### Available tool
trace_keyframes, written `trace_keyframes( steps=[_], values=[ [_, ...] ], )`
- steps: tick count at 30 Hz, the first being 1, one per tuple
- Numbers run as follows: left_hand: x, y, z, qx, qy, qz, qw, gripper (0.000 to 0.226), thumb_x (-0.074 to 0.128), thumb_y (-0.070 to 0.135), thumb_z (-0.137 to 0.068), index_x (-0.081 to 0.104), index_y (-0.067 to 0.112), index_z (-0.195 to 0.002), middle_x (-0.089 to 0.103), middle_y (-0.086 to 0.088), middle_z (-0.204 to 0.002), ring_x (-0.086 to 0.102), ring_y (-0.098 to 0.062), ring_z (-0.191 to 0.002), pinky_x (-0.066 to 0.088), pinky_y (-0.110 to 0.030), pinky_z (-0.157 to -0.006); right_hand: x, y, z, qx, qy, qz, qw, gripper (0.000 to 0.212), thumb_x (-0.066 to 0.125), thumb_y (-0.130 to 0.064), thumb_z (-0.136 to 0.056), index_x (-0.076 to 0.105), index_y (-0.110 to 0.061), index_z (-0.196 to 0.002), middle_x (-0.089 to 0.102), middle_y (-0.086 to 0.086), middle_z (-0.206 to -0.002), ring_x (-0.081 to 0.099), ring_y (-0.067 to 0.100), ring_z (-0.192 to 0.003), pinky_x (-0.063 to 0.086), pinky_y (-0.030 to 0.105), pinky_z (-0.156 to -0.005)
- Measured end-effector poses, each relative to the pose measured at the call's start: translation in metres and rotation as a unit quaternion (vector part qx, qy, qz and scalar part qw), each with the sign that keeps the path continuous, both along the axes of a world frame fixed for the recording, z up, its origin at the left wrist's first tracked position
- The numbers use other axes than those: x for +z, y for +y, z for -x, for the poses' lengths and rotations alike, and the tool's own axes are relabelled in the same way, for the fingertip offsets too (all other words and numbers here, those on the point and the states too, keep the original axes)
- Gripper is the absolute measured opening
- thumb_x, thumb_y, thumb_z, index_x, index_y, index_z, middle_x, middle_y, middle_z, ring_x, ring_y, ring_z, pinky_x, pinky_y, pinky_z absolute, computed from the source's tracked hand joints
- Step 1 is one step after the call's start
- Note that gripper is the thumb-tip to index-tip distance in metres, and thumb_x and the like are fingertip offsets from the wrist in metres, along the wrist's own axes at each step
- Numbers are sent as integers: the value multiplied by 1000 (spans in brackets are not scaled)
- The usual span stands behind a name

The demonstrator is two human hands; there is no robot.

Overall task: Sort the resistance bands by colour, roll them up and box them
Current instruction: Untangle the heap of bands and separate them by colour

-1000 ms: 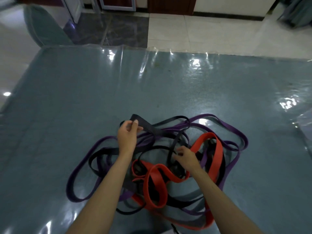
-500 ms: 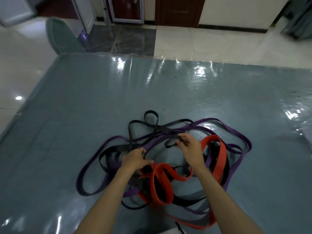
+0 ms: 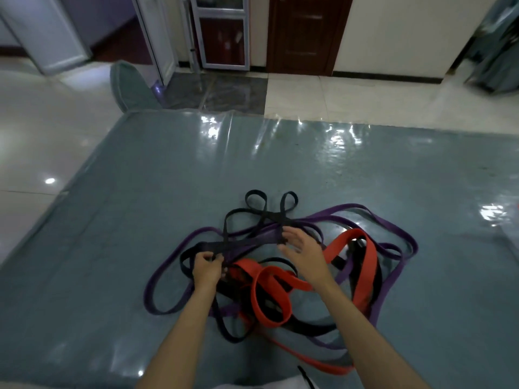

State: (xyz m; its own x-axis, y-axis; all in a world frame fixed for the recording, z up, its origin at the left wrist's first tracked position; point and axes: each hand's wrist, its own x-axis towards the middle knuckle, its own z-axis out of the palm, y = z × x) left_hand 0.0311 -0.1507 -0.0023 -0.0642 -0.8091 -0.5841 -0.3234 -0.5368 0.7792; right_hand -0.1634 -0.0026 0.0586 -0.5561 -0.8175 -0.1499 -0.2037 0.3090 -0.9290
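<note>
A tangled heap of resistance bands lies on the grey-blue table (image 3: 140, 192). Black bands (image 3: 257, 204) loop out toward the far side, purple bands (image 3: 393, 223) spread left and right, and red bands (image 3: 365, 265) lie in the near middle. My left hand (image 3: 207, 269) grips a black band at the left of the heap, fingers curled around it. My right hand (image 3: 302, 248) hovers over the middle of the heap with fingers spread and relaxed, its fingertips at a black band. No box is in view.
The table is covered in shiny clear plastic. A chair back (image 3: 126, 88) stands at the far left edge. Tiled floor and doors (image 3: 303, 35) lie beyond. Something white (image 3: 233, 386) shows at the near edge.
My right hand has let go of the black band and opened. My left hand now grips a black band lower left. The black loops lie further out on the table.
</note>
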Motion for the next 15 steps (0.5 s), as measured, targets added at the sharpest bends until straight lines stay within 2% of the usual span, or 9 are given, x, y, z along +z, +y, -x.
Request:
trace_keyframes(
  steps=[2, 4, 5, 6, 7, 10, 12, 15],
  values=[
    [9, -9, -3, 39, 59, -38, 997, 17, 62, 6, -103, 61, -2, -118, 74, -23, -103, 64, -23, -68, 54, -32, -58, -17, 8, -12, 50, -2, -96, 994, 81, 82, -33, -91, 39, -18, -158, 52, 3, -153, 48, 19, -145, 39, 37, -121],
    [25, -15, -6, 48, 116, -52, 991, 17, 60, 6, -103, 63, -4, -117, 74, -20, -91, 63, -23, -65, 51, -27, -50, -34, 18, -21, 114, 23, -207, 971, 111, 83, -54, -83, 17, -24, -167, 35, 2, -167, 35, 22, -153, 28, 51, -126],
    [34, -18, -7, 44, 141, -49, 988, 14, 60, 6, -104, 63, -3, -114, 74, -18, -86, 65, -22, -64, 50, -23, -45, -42, 23, -24, 142, 67, -263, 952, 116, 81, -60, -80, 11, -27, -167, 30, 0, -169, 32, 24, -155, 22, 58, -126],
    [44, -20, -8, 31, 159, -38, 986, 8, 60, 6, -103, 63, 1, -109, 76, -15, -81, 69, -20, -62, 48, -20, -42, -48, 28, -27, 155, 127, -308, 930, 113, 78, -61, -80, 12, -29, -166, 31, -2, -168, 32, 26, -154, 20, 62, -125],
    [54, -21, -9, 10, 171, -23, 985, 3, 62, 6, -103, 63, 5, -104, 78, -12, -76, 72, -16, -59, 46, -20, -41, -53, 33, -29, 148, 189, -331, 913, 101, 75, -58, -83, 21, -29, -164, 38, -2, -163, 37, 26, -151, 23, 60, -123],
    [80, -24, -11, -47, 175, 20, 983, 2, 66, 12, -101, 68, 13, -102, 82, -7, -84, 74, -16, -73, 43, -26, -50, -60, 44, -23, 79, 301, -296, 903, 44, 64, -41, -96, 60, -27, -137, 66, 0, -137, 59, 26, -130, 45, 44, -107],
    [95, -27, -13, -39, 172, 47, 983, 3, 72, 17, -97, 70, 17, -98, 82, -3, -84, 70, -17, -74, 42, -26, -52, -60, 51, -16, 51, 277, -250, 926, 29, 62, -23, -98, 69, -20, -127, 71, 2, -128, 65, 27, -121, 50, 40, -101],
    [114, -31, -16, -13, 188, 60, 980, 13, 79, 15, -91, 69, 19, -98, 80, 1, -78, 70, -15, -72, 46, -27, -56, -45, 58, 0, -79, 133, -132, 979, 36, 53, 14, -87, 71, -6, -111, 73, 7, -105, 68, 34, -107, 51, 38, -92]
  ],
)
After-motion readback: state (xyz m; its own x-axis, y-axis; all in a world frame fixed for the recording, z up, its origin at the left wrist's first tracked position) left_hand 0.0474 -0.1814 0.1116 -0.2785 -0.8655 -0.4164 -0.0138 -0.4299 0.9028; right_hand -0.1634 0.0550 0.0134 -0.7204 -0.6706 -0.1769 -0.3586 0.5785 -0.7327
